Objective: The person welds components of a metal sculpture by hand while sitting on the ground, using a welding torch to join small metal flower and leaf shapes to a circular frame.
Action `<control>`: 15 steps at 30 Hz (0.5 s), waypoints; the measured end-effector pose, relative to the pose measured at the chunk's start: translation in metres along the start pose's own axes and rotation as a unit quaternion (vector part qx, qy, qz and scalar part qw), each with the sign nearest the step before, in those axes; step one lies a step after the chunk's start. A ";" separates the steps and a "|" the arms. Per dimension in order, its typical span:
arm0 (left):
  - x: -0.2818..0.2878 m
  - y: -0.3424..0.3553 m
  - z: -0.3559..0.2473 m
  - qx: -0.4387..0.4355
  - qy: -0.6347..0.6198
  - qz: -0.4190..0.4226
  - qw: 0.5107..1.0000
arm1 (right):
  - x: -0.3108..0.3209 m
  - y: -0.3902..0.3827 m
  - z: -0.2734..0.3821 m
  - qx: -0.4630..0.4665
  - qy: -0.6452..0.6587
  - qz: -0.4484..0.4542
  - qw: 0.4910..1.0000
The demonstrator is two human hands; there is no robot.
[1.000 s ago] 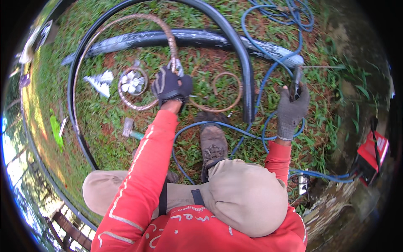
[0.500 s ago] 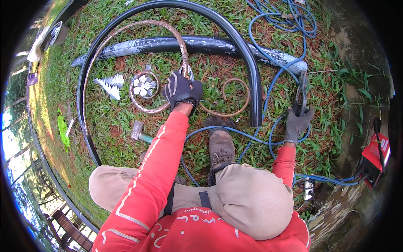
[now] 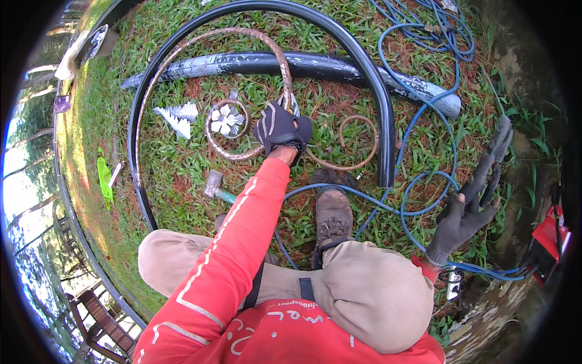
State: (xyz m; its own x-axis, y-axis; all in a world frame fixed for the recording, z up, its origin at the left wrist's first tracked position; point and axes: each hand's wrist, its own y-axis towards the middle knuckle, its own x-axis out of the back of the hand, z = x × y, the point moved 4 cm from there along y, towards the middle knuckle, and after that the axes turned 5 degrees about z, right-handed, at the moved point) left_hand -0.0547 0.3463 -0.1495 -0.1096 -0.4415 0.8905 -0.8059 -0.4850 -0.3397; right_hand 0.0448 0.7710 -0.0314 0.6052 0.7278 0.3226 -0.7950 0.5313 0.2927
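My left hand (image 3: 281, 130), in a black glove, is closed around a rusty metal scroll (image 3: 282, 59) lying on the grass. A silvery piece (image 3: 295, 104) shows just beyond the fingers. Within the scroll's curl is a silver metal flower (image 3: 227, 121), and a silver leaf (image 3: 180, 119) lies to its left. A smaller curled rod (image 3: 376, 142) extends right from near my left hand. At the right, my grey-gloved right hand (image 3: 459, 225) holds a dark welding electrode holder (image 3: 495, 147). A thin electrode (image 3: 488, 87) sticks out of its far end.
A black curved tube (image 3: 345, 47) arches around the scroll, over a thick black pipe (image 3: 309, 65). Blue cable (image 3: 448, 168) loops across the grass. A hammer (image 3: 214, 183) lies near my knees; a red welding machine (image 3: 547, 235) stands far right, beside a power strip (image 3: 453, 284).
My right hand has swung right with the electrode holder, away from the thick pipe's end. My left hand keeps its grip on the scroll; the whole view has shifted slightly.
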 end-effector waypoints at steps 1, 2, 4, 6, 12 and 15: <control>0.002 0.000 0.000 -0.002 0.004 0.000 1.000 | -0.002 -0.002 0.020 -0.014 0.038 0.005 0.999; 0.003 -0.001 -0.001 -0.003 0.002 0.008 1.000 | -0.004 -0.005 0.033 -0.104 0.067 0.067 0.990; 0.005 0.000 -0.002 -0.003 0.005 0.019 1.000 | -0.017 -0.023 0.033 -0.223 0.124 0.136 0.957; 0.007 0.002 -0.002 -0.002 0.006 0.029 1.000 | -0.024 -0.035 0.038 -0.260 0.130 0.179 0.940; -0.002 0.006 0.003 -0.013 0.017 0.001 1.000 | -0.050 -0.067 0.030 -0.338 0.075 0.309 0.886; -0.002 0.004 -0.001 -0.016 0.010 0.001 1.000 | -0.059 -0.072 0.025 -0.346 0.045 0.354 0.868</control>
State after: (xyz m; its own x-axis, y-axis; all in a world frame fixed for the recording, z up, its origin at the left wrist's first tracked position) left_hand -0.0584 0.3457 -0.1520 -0.1232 -0.4268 0.8959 -0.8241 -0.4590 -0.3320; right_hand 0.0673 0.6793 -0.0488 -0.0263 0.9923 0.1209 -0.8190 0.0480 -0.5718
